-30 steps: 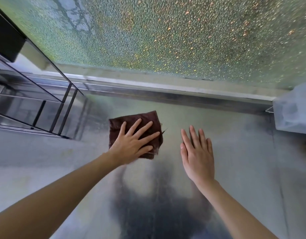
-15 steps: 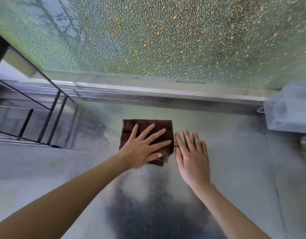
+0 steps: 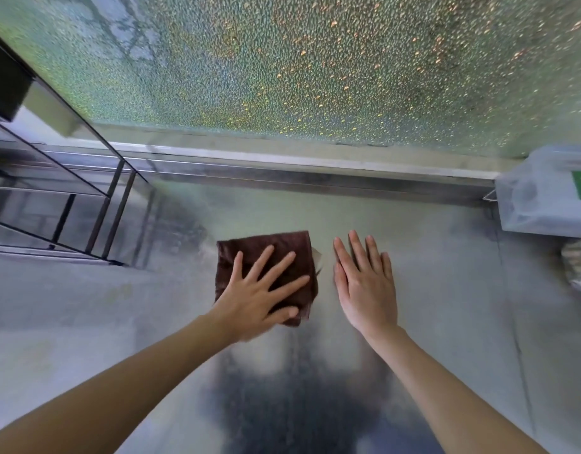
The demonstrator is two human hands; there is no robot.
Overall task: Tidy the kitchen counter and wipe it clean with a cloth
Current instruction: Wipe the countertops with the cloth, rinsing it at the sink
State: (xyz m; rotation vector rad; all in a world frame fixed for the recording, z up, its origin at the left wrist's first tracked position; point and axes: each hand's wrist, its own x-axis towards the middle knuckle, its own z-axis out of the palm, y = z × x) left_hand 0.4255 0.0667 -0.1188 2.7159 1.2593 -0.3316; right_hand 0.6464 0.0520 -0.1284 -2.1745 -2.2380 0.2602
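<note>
Steel counter (image 3: 446, 322) spreads under both outstretched arms. Left hand (image 3: 259, 296) presses flat, fingers spread, on the folded brown cloth (image 3: 266, 244) near the counter's middle. Right hand (image 3: 367, 286) lies flat just beside it, fingers straight and together, holding nothing.

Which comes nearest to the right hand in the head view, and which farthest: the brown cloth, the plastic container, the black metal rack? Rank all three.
From the right hand:
1. Brown cloth, just to its left, under the left hand.
2. Plastic container, at the counter's right edge.
3. Black metal rack, far left.
</note>
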